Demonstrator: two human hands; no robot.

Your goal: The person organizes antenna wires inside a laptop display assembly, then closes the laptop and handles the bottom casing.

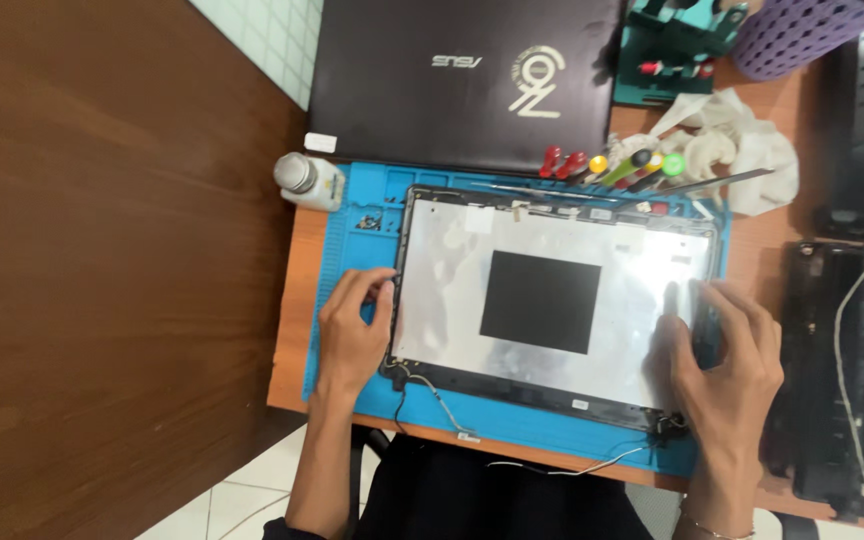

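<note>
A laptop lid shell lies face up on a blue work mat, its inside silvery with a black square patch in the middle. My left hand grips the shell's left edge, fingers curled over the black frame. My right hand rests on the right edge, fingers spread flat over the silver surface and frame. Thin cables trail from the shell's near corners over the mat's front edge.
A closed dark laptop lies behind the mat. Several screwdrivers and a white cloth sit at the back right, a small white bottle at the back left. Dark laptop parts lie right. A purple basket stands far right.
</note>
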